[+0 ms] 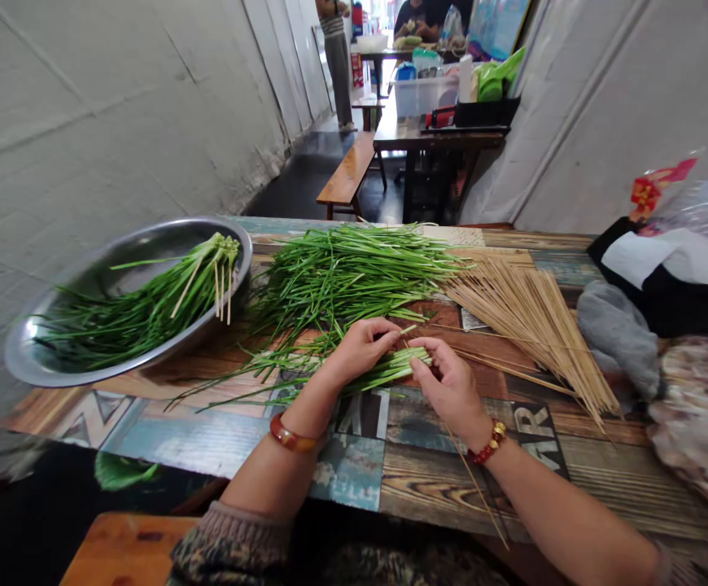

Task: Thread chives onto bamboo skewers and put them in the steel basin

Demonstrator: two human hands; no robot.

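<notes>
My left hand (363, 348) is closed in a pinch on a chive near its pale cut end, above the middle of the table. Close beside it, my right hand (452, 389) grips a bamboo skewer (479, 491) and the white ends of a small bunch of chives (399, 368). The skewer slants from that hand down past the table's near edge; where it meets the stems is partly hidden by fingers. Just beyond both hands lies a large heap of loose green chives (347, 273). A fan of bamboo skewers (537, 317) rests to its right.
At left stands a steel basin (241, 281) containing skewered chives (164, 305). A grey plastic bag (616, 325) and a clear bag of pale pieces (696, 407) line the right side. Behind are a bench (351, 171), another table (415, 130) and people.
</notes>
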